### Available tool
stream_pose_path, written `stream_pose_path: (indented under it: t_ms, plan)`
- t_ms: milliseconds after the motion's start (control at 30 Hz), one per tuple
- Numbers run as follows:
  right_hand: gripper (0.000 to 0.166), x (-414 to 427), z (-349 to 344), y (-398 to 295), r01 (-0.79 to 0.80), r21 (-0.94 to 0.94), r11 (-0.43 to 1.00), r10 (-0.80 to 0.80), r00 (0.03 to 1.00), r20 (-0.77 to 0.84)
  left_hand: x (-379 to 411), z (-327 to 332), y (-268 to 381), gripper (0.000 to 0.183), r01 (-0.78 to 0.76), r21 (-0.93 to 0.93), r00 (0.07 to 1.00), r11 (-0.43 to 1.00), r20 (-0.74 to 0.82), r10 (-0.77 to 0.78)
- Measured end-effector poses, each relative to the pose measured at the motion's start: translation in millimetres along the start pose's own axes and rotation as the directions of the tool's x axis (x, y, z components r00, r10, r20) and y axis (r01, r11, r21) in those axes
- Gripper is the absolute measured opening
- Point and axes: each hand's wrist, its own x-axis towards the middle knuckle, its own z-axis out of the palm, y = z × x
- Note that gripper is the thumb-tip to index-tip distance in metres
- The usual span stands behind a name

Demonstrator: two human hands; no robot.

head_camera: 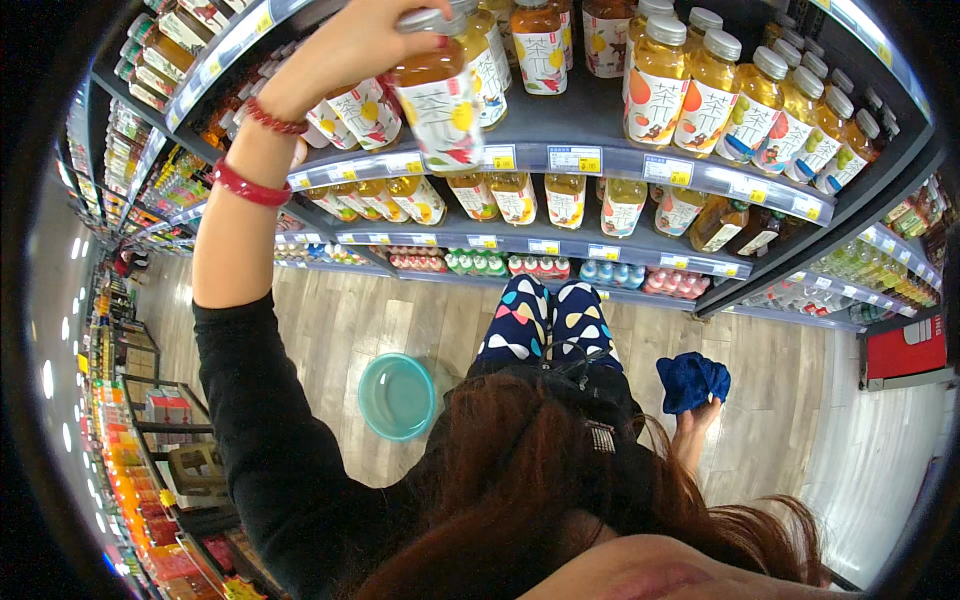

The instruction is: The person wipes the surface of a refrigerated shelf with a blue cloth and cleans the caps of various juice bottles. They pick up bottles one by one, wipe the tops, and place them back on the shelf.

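Observation:
My left hand (367,41), reaching up to the shelf, grips a tea drink bottle (441,112) near its silver cap. The bottle is slightly blurred and hangs tilted in front of the shelf edge, its label white with a yellow fruit picture. More tea bottles (538,49) stand just behind and beside it on the dark shelf (570,124). Down at my right side, my right hand (697,420) holds a bunched dark blue cloth (691,381) over the floor. Part of the right forearm is hidden by hair.
A turquoise plastic basin (396,397) stands on the wood-look floor (330,322) to my left. Price tags line the shelf's front rail (540,159). Lower shelves carry more bottles (517,199) and shrink-wrapped packs (540,266). A red box (906,345) is at the far right.

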Motion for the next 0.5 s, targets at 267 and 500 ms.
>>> stream_pose_path:
  t_ms: [267, 500]
  plan:
    - [0.043, 10, -13, -4, -0.022, -0.02, 1.0, 0.025, 0.982, 0.187, 51, 56, 12, 0.032, -0.18, -0.031, 0.963, 0.983, -0.21, 0.17]
    - [0.047, -7, -10, -1, -0.051, -0.024, 0.998, 0.053, 0.996, 0.074, 84, 84, 1, 0.037, -0.061, 0.076, 0.977, 0.995, -0.198, 0.075]
